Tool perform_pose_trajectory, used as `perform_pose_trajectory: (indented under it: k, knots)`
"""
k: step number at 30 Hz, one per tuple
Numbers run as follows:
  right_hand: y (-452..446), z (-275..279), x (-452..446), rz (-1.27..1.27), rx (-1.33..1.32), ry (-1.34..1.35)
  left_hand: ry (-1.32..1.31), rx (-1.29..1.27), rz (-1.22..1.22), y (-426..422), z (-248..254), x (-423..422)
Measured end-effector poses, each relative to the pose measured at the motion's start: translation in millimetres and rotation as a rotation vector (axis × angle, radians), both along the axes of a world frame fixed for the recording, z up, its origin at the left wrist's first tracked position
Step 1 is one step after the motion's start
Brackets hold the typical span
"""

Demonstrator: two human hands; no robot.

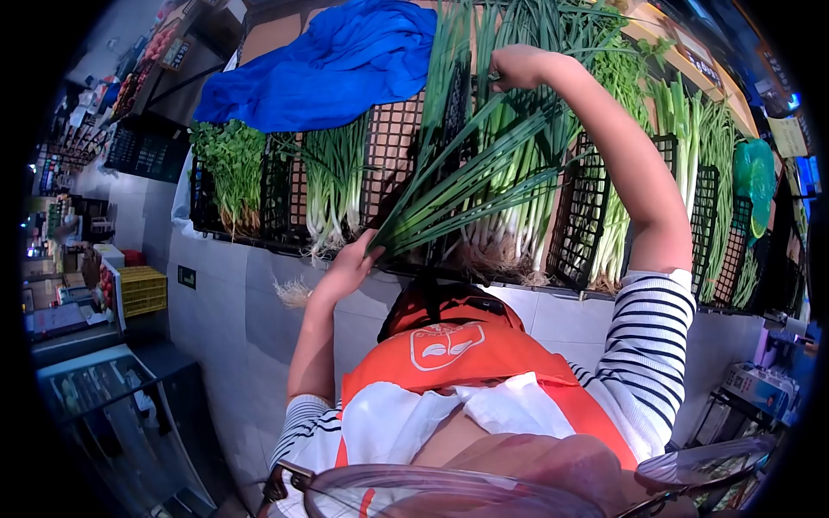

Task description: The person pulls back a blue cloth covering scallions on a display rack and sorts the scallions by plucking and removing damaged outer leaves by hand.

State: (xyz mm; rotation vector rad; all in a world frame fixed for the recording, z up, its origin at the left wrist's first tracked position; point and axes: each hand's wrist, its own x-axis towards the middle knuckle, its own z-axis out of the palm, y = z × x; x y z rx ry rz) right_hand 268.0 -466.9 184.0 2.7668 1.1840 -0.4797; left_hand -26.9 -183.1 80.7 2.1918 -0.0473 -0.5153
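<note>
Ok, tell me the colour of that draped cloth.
The cloth is bright blue, clearest in the head view.

Scallion-like bunch [471,205] shows green leaves, whitish roots [294,293]. Cloth [324,65] is blue; crates [577,226] are black, lattice-patterned. Apron [514,345] is orange-red with white emblem [446,349]; sleeves [649,350] carry dark stripes on white.

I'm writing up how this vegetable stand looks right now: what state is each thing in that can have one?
Left hand: closed around held greens
Held greens: bunched at the hand, leaves fanned out
Right hand: fingers curled, grip unclear
Black crates: side by side, holding greens
Blue cloth: rumpled, draped over part of the crates
Orange apron: worn
Glasses: worn, unfolded
</note>
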Motion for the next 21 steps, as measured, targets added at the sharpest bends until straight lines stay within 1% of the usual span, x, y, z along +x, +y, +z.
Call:
perform_pose_trajectory:
  k: [1,4,7,10,13,16,19,21]
  knots:
    - [0.7,0.6,-0.6,0.010,-0.014,0.007,-0.005,0.011,-0.006,0.1,0.8,-0.1]
    - [0.7,-6.5,3.5,-0.040,-0.121,0.073,-0.196,0.008,-0.021,1.6,-11.0,-3.1]
    - [-5.5,-4.8,-1.6,-0.020,-0.077,0.110,-0.082,0.013,-0.002,0.0,-3.6,-1.9]
    - [-8.3,3.7,-13.8,-0.040,-0.091,0.132,-0.080,0.006,-0.021,1.9,-7.5,-1.3]
    - [-15.0,-2.8,-14.0,-0.029,-0.081,0.187,-0.091,0.003,-0.020,2.9,-11.7,-1.1]
    - [-24.6,-13.2,-15.7,-0.033,0.050,0.127,-0.021,0.012,-0.017,3.8,-11.6,-0.3]
    - [-26.3,-16.0,-14.4,-0.034,0.040,0.158,0.063,0.014,0.008,2.0,-7.5,0.5]
    - [-30.3,-19.0,-13.1,0.018,0.092,0.193,0.052,0.003,0.011,3.1,-10.3,-0.3]
